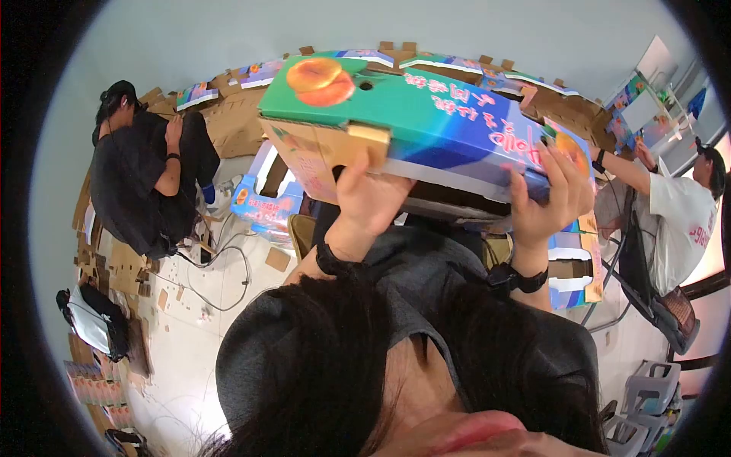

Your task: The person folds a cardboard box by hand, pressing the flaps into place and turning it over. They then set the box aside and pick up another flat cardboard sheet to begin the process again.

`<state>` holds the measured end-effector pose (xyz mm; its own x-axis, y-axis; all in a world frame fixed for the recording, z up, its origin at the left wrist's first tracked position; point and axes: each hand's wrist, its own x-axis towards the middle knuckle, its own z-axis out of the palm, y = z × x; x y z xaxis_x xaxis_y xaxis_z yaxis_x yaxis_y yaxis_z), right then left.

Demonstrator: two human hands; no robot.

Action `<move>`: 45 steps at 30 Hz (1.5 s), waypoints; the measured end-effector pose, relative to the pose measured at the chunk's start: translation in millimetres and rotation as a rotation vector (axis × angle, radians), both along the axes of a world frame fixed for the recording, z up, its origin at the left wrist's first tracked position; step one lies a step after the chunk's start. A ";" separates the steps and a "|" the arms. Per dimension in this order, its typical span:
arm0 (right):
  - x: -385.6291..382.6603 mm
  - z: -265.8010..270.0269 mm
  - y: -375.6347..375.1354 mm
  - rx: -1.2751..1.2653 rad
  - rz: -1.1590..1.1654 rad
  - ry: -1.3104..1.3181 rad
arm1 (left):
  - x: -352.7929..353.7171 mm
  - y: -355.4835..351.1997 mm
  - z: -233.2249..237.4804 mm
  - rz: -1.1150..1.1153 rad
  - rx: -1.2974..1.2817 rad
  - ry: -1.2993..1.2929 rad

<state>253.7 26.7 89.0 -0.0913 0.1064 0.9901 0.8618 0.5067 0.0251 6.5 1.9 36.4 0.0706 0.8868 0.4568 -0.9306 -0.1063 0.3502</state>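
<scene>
A green and blue cardboard box (449, 122) with a peach picture and pink lettering is held up in front of my chest, tilted down toward the right. My left hand (373, 194) grips its lower left end, the thumb against the bare cardboard side. Around the right part of its lower edge my right hand (552, 190) is curled, fingers on the blue face. A dark opening shows along the underside of the box, between my hands. Each wrist has a black band.
One person in black (145, 175) crouches at the left; another in a white shirt (678, 206) sits at the right. A blue box (266, 202) and a second box (571, 266) stand below the held one. Cardboard pieces (236, 114) line the wall. Grey stools (651, 388) stand lower right.
</scene>
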 end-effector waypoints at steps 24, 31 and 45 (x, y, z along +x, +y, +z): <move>-18.3 3.2 -14.8 -0.062 -0.059 -0.025 | -27.3 16.6 -19.4 0.129 -0.081 0.172; -12.6 -4.5 -15.4 -0.018 -0.034 -0.068 | -21.8 11.3 -23.8 0.077 -0.071 0.063; 13.2 26.3 -7.5 -0.337 0.068 -0.225 | -30.9 12.4 -13.8 -0.012 -0.207 -0.114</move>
<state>266.9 19.3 115.3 -0.3200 0.4077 0.8552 0.8181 0.5742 0.0324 -24.4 14.3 22.6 0.0400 0.9619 0.2705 -0.9662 -0.0318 0.2559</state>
